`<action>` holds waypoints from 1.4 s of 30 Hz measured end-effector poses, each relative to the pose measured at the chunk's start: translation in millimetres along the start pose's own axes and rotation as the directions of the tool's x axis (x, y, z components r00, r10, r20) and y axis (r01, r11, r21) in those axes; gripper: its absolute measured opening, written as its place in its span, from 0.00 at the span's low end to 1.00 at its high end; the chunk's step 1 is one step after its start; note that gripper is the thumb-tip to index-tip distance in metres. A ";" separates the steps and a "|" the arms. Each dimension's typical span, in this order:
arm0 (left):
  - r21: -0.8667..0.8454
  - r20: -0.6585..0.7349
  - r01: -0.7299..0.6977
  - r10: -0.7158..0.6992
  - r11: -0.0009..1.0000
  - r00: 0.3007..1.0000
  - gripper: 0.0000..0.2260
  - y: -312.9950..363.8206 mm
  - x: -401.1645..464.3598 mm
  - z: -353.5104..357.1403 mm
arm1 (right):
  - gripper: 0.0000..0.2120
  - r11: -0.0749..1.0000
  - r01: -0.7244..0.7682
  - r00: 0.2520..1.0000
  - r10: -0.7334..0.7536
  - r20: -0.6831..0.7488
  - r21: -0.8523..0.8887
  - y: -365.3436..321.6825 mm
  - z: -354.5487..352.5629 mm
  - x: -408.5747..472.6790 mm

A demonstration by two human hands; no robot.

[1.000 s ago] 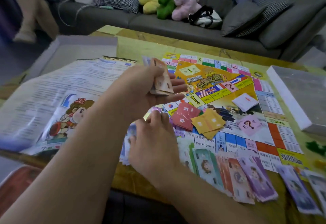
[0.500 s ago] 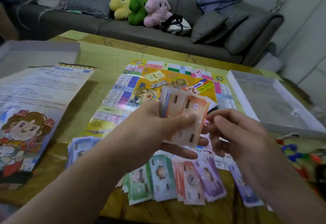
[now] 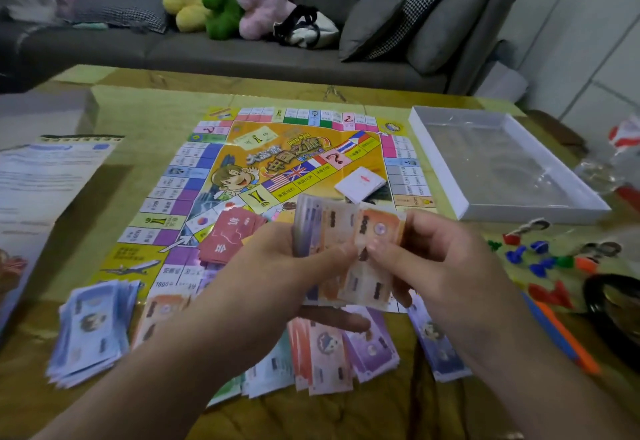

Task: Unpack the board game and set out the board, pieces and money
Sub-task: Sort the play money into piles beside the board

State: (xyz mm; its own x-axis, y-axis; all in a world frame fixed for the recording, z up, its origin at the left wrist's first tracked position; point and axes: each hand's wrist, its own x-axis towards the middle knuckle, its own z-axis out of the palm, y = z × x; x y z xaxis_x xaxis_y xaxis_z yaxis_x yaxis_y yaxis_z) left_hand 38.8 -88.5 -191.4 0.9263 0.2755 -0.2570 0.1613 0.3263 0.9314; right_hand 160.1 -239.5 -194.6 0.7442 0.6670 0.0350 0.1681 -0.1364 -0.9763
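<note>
Crowding the near table edge, sorted money piles [image 3: 322,353] lay beneath your hands; your left hand [image 3: 263,287] gripped an orange-and-purple note wad [image 3: 346,231] above the board [image 3: 242,162], your right hand [image 3: 440,266] pinching its top note.

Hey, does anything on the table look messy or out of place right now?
Mostly tidy. The red cards lie scattered askew on the board, and the small pieces sit loose to its right.

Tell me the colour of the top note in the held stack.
Orange, on the top note of the stack, seen in the head view.
</note>
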 end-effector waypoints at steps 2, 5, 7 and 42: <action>0.037 -0.032 -0.006 0.008 0.999 0.999 0.09 -1.2 2.1 0.3 | 0.02 0.999 -0.026 0.999 0.027 -0.018 0.032 -0.9 3.0 -0.6; 0.079 -0.081 -0.015 0.021 0.997 0.997 0.09 -2.8 2.9 0.4 | 0.03 0.999 -0.035 0.999 0.036 -0.033 0.024 0.2 3.3 -0.3; 0.086 -0.082 -0.001 0.008 0.996 0.997 0.09 -3.0 2.6 -0.9 | 0.03 0.999 -0.029 0.999 0.030 -0.043 0.021 -0.2 3.5 -0.5; -0.168 -0.403 -0.049 -0.023 0.985 0.915 0.13 54.5 -15.8 -107.2 | 0.15 0.944 -0.085 0.977 0.142 0.159 -0.318 -2.1 159.3 -12.0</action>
State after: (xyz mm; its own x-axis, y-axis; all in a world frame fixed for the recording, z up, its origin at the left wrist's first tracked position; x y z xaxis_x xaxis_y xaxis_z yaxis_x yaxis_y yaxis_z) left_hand -3.5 21.9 -164.3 0.7065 0.6092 -0.3603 0.0560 0.4593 0.8865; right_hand 47.8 -130.5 -227.0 0.6479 0.7490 -0.1384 0.3005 -0.4183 -0.8572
